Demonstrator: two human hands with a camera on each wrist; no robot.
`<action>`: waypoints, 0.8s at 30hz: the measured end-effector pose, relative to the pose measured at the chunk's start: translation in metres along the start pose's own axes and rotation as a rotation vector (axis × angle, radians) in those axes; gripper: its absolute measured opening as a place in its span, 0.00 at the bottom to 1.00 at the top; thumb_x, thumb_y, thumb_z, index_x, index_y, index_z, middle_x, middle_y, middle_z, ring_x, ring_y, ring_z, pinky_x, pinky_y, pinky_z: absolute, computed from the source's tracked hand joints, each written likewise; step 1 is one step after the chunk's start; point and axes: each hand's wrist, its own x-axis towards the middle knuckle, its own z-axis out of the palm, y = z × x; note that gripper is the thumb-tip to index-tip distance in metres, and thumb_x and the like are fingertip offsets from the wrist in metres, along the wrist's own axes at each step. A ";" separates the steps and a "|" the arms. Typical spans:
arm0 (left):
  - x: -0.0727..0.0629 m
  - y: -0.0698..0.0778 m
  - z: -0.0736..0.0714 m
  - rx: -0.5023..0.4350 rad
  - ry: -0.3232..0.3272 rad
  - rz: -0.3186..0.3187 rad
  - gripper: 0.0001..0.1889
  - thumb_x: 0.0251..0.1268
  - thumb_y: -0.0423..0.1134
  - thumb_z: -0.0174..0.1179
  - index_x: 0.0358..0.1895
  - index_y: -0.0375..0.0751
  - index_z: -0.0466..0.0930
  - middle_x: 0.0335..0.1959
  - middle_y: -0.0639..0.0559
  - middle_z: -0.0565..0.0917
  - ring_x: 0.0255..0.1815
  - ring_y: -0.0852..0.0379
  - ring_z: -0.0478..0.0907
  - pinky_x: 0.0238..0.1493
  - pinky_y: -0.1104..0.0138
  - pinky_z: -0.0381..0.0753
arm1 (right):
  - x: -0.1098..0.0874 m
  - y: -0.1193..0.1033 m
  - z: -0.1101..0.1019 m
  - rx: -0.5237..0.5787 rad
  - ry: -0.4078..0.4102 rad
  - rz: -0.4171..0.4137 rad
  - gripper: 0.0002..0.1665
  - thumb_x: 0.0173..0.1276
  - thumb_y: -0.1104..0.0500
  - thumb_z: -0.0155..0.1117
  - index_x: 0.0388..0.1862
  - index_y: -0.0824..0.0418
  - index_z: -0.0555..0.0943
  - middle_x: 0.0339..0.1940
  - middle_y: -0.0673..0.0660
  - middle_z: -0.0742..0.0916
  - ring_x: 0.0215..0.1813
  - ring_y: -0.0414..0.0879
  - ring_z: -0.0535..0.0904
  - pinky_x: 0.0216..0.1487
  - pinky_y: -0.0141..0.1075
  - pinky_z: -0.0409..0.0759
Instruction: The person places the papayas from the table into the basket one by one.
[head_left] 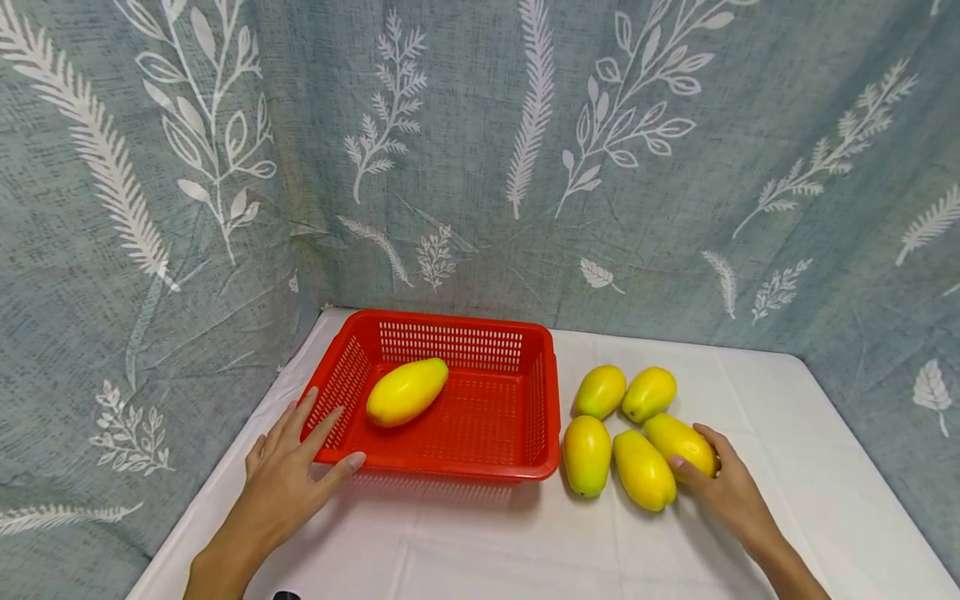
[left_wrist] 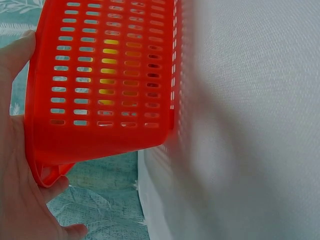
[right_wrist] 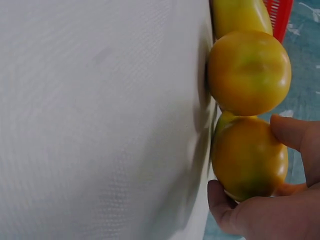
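My left hand (head_left: 285, 475) lies with spread fingers over the front left corner of a red plastic basket (head_left: 450, 467). In the left wrist view, the palm and thumb touch the basket's rim (left_wrist: 32, 100). Inside the basket, toward its left side, lies one yellow papaya (head_left: 407, 392). On the right, my right hand (head_left: 723, 487) grips another yellow papaya (head_left: 684, 443), thumb on one side and fingers round the other. The right wrist view shows this papaya (right_wrist: 250, 159) between thumb and fingers, low by the white cloth.
Several more papayas (head_left: 587, 456) lie grouped between the basket and my right hand, one (head_left: 643, 470) right beside the gripped papaya. A white cloth (head_left: 480, 542) covers the table. Blue-green curtains (head_left: 480, 167) with white leaf prints stand behind and at both sides.
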 end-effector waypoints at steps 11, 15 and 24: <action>0.000 0.000 0.000 -0.001 -0.018 -0.006 0.43 0.70 0.66 0.63 0.78 0.39 0.71 0.86 0.35 0.52 0.83 0.27 0.49 0.66 0.23 0.52 | -0.011 -0.010 -0.008 -0.023 0.068 -0.031 0.59 0.78 0.33 0.62 0.88 0.64 0.47 0.83 0.73 0.62 0.73 0.64 0.68 0.62 0.44 0.77; 0.001 -0.001 0.000 0.002 -0.024 -0.006 0.44 0.70 0.66 0.63 0.79 0.38 0.70 0.86 0.35 0.52 0.83 0.27 0.49 0.66 0.23 0.52 | -0.017 -0.013 -0.011 -0.017 0.078 -0.044 0.60 0.77 0.31 0.62 0.89 0.62 0.47 0.82 0.73 0.63 0.72 0.64 0.69 0.50 0.27 0.75; -0.001 0.000 -0.002 -0.014 -0.007 0.002 0.43 0.70 0.64 0.64 0.79 0.38 0.70 0.87 0.36 0.52 0.84 0.28 0.49 0.67 0.24 0.52 | -0.030 -0.027 -0.011 0.048 0.092 -0.104 0.56 0.78 0.36 0.63 0.89 0.61 0.48 0.80 0.72 0.66 0.69 0.62 0.70 0.46 0.19 0.75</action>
